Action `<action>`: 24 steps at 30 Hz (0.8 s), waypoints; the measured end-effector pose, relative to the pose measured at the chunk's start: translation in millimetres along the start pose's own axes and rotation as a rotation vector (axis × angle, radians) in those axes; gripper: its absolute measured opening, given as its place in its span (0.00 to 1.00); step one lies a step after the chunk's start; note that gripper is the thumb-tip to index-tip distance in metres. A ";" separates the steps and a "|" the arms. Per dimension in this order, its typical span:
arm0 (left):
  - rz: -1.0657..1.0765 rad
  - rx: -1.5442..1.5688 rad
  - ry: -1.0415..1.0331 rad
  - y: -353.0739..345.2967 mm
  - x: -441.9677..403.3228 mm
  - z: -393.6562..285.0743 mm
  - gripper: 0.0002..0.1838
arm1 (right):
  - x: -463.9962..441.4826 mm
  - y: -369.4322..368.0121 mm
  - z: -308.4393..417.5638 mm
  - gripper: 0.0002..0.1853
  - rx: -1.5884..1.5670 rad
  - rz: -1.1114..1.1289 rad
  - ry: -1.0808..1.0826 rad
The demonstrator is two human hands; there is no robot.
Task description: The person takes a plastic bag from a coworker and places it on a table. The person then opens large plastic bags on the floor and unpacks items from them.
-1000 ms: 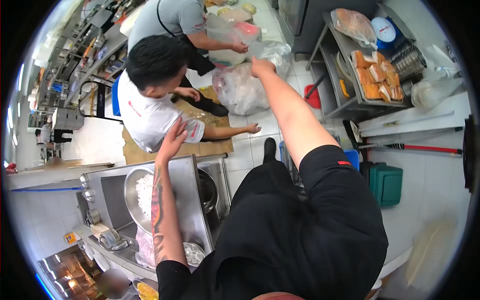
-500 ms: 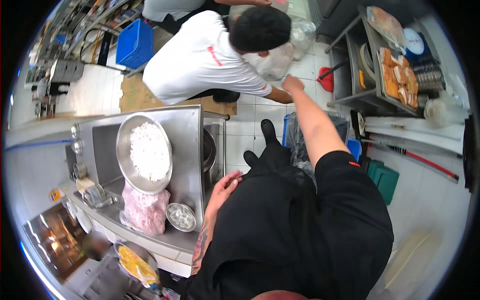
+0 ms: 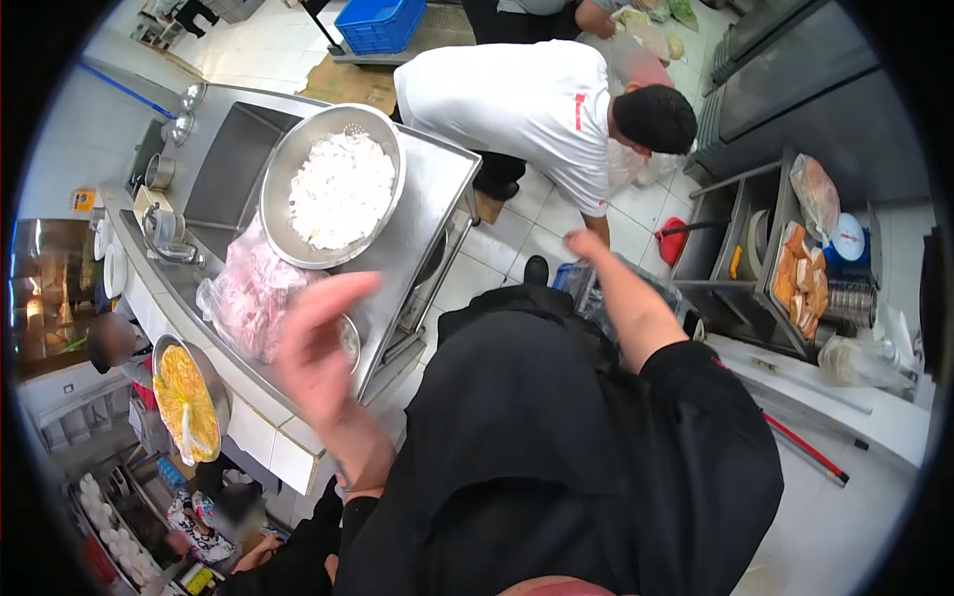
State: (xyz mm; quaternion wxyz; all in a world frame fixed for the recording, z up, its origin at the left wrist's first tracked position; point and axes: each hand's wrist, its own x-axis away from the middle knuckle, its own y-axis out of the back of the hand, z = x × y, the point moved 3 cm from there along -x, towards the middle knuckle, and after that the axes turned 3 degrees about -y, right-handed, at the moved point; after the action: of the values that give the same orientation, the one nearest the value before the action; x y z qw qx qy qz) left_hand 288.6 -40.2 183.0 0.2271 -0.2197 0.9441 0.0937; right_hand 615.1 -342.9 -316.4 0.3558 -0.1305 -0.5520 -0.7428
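Note:
My left hand (image 3: 323, 353) is raised over the sink's edge, fingers stretched and apart, somewhat blurred, holding nothing. Beneath and behind it are a plastic bag of pink stuff (image 3: 243, 293) and a small metal bowl (image 3: 350, 343), mostly hidden. A steel colander (image 3: 278, 179) full of white pieces (image 3: 343, 194) rests tilted on the steel sink counter (image 3: 432, 184). My right hand (image 3: 586, 244) reaches forward with fingers closed, close to a co-worker's lowered hand; what it holds, if anything, cannot be made out. Below it stands a bin lined with a black bag (image 3: 596, 298).
A co-worker in a white shirt (image 3: 507, 99) bends forward ahead. At right, a metal rack (image 3: 725, 268) carries packed orange-brown food (image 3: 798, 278). A bowl of yellow food (image 3: 184, 397) is at left. A blue crate (image 3: 378, 25) and red dustpan (image 3: 673, 238) are farther off.
My left hand has risen from beside my body to over the counter edge. My view has turned, and the right hand appears lower, nearer the bin. The co-worker still bends close by.

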 end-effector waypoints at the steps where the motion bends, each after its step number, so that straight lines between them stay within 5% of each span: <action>1: -0.271 -0.063 -0.227 6.2 -7.7 -38.6 0.26 | -27.4 4.0 -29.2 0.17 0.042 -0.214 0.153; 4: -0.405 -0.092 -0.757 18.2 -5.6 -125.3 0.27 | -10.9 51.7 -30.4 0.17 -0.192 -0.263 0.054; 7: -0.307 -0.051 -0.966 6.5 -2.1 -163.6 0.28 | 19.5 61.3 -28.6 0.16 -0.375 -0.155 -0.128; 11: -0.224 -0.015 -1.039 -15.0 -5.2 -171.2 0.29 | 57.1 -10.3 -44.9 0.15 -0.432 -0.159 -0.096; 13: -0.173 0.046 -1.031 -26.2 -8.6 -166.6 0.29 | 104.4 -53.6 -49.2 0.15 -0.545 -0.047 -0.246; 17: -0.104 0.166 -1.008 -50.5 -18.2 -156.4 0.30 | 187.7 -162.8 -90.7 0.18 -0.273 0.178 -0.254; 19: -0.073 0.220 -0.999 -63.5 -21.7 -153.7 0.31 | 217.2 -219.6 -124.8 0.17 -0.058 0.332 -0.091; 24: 0.027 0.411 -0.952 -102.8 -36.9 -148.6 0.32 | 273.0 -263.2 -144.3 0.14 0.124 0.702 -0.081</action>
State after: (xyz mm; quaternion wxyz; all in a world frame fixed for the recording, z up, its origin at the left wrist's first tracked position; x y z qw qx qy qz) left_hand 307.5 -158.7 323.1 0.6686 -0.0914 0.7380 -0.0010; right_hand 272.2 -543.4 -399.1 0.5743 -0.3198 -0.5312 -0.5345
